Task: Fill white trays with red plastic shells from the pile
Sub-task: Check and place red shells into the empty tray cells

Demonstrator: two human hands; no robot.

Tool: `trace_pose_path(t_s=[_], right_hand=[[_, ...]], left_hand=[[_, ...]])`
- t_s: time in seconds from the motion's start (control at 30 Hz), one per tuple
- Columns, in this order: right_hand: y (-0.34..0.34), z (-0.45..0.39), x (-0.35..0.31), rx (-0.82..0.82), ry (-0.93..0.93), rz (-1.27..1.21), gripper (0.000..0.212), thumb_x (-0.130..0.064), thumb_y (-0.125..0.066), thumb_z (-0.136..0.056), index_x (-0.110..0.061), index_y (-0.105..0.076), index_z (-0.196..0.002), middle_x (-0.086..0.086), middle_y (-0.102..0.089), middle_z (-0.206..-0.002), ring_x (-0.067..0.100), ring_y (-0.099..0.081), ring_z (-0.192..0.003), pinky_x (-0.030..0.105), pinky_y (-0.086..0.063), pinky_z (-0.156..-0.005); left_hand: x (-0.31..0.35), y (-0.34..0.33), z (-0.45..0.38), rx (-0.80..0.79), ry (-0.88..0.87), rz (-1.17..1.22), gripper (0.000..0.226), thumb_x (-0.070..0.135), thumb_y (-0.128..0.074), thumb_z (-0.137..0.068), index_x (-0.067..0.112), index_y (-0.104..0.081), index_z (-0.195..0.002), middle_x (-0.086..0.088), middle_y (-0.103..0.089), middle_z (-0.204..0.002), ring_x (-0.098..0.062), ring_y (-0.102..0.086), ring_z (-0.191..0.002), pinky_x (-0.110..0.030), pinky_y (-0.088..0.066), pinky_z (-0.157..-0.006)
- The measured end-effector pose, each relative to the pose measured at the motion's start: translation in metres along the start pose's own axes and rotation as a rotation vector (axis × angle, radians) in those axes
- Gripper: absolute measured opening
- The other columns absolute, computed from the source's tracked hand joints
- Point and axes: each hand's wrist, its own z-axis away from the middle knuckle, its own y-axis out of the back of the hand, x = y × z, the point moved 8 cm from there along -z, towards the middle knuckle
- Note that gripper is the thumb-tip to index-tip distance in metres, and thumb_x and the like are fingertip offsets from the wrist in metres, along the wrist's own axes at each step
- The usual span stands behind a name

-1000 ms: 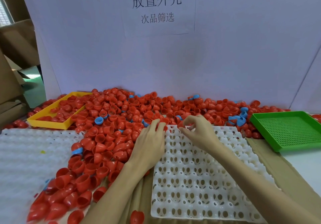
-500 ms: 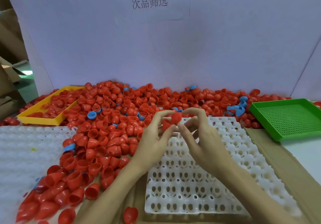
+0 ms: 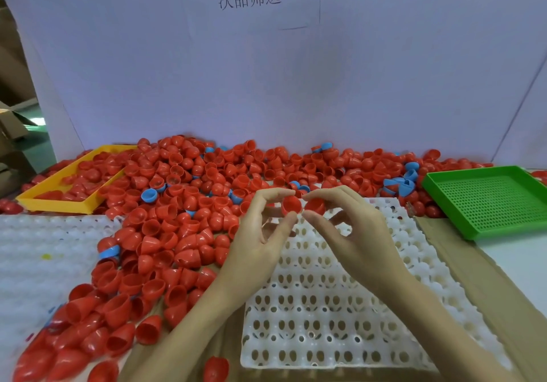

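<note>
A big pile of red plastic shells [image 3: 183, 210] covers the table from the back wall down to the front left. In front of me lies a white tray [image 3: 325, 316] with rows of hollow cells, all bare. Above its far edge my left hand [image 3: 260, 233] pinches one red shell [image 3: 290, 204] between thumb and fingers. My right hand [image 3: 349, 227] holds a second red shell [image 3: 315, 205] right beside it; the two shells almost touch.
A yellow tray [image 3: 59, 202] holding red shells sits at the back left. A green perforated tray [image 3: 488, 201] stands at the right. Another white tray [image 3: 38, 251] lies at the left. Some blue shells [image 3: 399, 184] are mixed into the pile. Brown cardboard [image 3: 473, 263] lies under the tray.
Both hands came up off the tray's far edge, each with a red shell, and now hold the two shells side by side above it. The view has tilted down.
</note>
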Motion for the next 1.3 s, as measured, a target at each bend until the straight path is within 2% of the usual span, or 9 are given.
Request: trace_pose_path(t_s=[0.1,0.33,0.57,0.73,0.8,0.9,1.03,1.17,1.3], right_hand=[[-0.004,0.004,0.005,-0.026,-0.112,-0.153,0.028,-0.045,-0.061,-0.099,-0.026,-0.068,-0.119,-0.011,-0.07,-0.088,0.015,-0.071,-0.085,0.024,-0.057,-0.071],[-0.015,0.007,0.0,-0.07,-0.153,-0.269,0.045,-0.034,-0.072,-0.094,-0.031,-0.054,-0.135,-0.008,-0.069,-0.1,0.018,-0.07,-0.097,0.028,-0.058,-0.076],[-0.025,0.012,0.001,-0.146,-0.176,-0.23,0.052,-0.026,-0.075,-0.095,-0.035,-0.057,-0.143,-0.02,-0.069,-0.122,0.009,-0.067,-0.114,0.034,-0.06,-0.087],[-0.025,0.015,0.008,-0.067,-0.26,-0.255,0.065,-0.033,-0.078,-0.09,-0.034,-0.05,-0.15,-0.014,-0.076,-0.105,0.006,-0.072,-0.103,0.028,-0.059,-0.087],[-0.022,0.016,0.01,-0.029,-0.261,-0.188,0.06,-0.033,-0.08,-0.089,-0.031,-0.054,-0.143,-0.012,-0.074,-0.097,0.004,-0.073,-0.091,0.025,-0.061,-0.079],[-0.024,0.016,0.009,-0.048,-0.211,-0.053,0.055,-0.022,-0.083,-0.088,-0.027,-0.056,-0.136,-0.015,-0.068,-0.095,0.002,-0.071,-0.084,0.017,-0.057,-0.069],[-0.029,0.016,0.012,-0.076,-0.195,-0.033,0.062,-0.007,-0.081,-0.088,-0.03,-0.053,-0.138,-0.015,-0.064,-0.103,0.005,-0.068,-0.084,0.014,-0.055,-0.069],[-0.033,0.014,0.017,-0.181,-0.2,-0.017,0.074,-0.026,-0.079,-0.091,-0.034,-0.038,-0.152,-0.016,-0.058,-0.121,0.001,-0.065,-0.098,0.016,-0.057,-0.082],[-0.035,0.022,0.039,-0.429,-0.261,0.424,0.059,-0.053,-0.052,-0.103,-0.035,-0.032,-0.155,-0.009,-0.033,-0.159,0.008,-0.036,-0.145,0.019,-0.034,-0.116]], left_hand=[[-0.01,0.0,0.001,0.015,0.147,0.172,0.028,0.039,-0.051,-0.107,0.027,-0.065,-0.128,0.001,-0.074,-0.101,-0.016,-0.071,-0.09,-0.028,-0.057,-0.084],[-0.027,-0.007,0.001,-0.015,0.38,0.561,0.049,0.039,-0.046,-0.109,-0.007,-0.061,-0.12,-0.011,-0.063,-0.08,-0.018,-0.056,-0.066,-0.026,-0.05,-0.059],[-0.028,-0.017,0.006,-0.134,0.415,0.47,0.063,0.055,-0.042,-0.109,0.0,-0.072,-0.105,-0.013,-0.064,-0.072,-0.018,-0.058,-0.061,-0.024,-0.048,-0.055],[-0.024,-0.004,0.005,-0.012,0.3,0.038,0.05,0.06,-0.039,-0.105,0.016,-0.063,-0.111,-0.012,-0.072,-0.067,-0.023,-0.062,-0.048,-0.035,-0.053,-0.048],[-0.007,0.005,0.006,0.124,0.059,-0.165,0.023,0.054,-0.046,-0.106,0.032,-0.051,-0.113,-0.003,-0.072,-0.075,-0.018,-0.068,-0.055,-0.041,-0.058,-0.055],[0.009,-0.004,0.006,0.044,-0.163,-0.267,0.013,0.037,-0.058,-0.107,0.04,-0.055,-0.119,0.011,-0.067,-0.101,-0.015,-0.073,-0.084,-0.027,-0.059,-0.068],[-0.009,-0.01,0.004,-0.041,0.044,-0.125,0.021,0.022,-0.07,-0.101,0.032,-0.066,-0.118,0.019,-0.069,-0.113,-0.011,-0.076,-0.092,-0.026,-0.062,-0.077],[-0.024,0.002,-0.001,0.046,0.177,0.035,0.026,0.019,-0.078,-0.095,0.026,-0.072,-0.119,0.015,-0.074,-0.108,-0.01,-0.078,-0.088,-0.018,-0.059,-0.077],[-0.022,0.022,-0.006,0.153,0.079,-0.252,0.022,0.025,-0.08,-0.092,0.029,-0.073,-0.112,0.014,-0.074,-0.1,0.0,-0.074,-0.087,-0.014,-0.058,-0.075]])
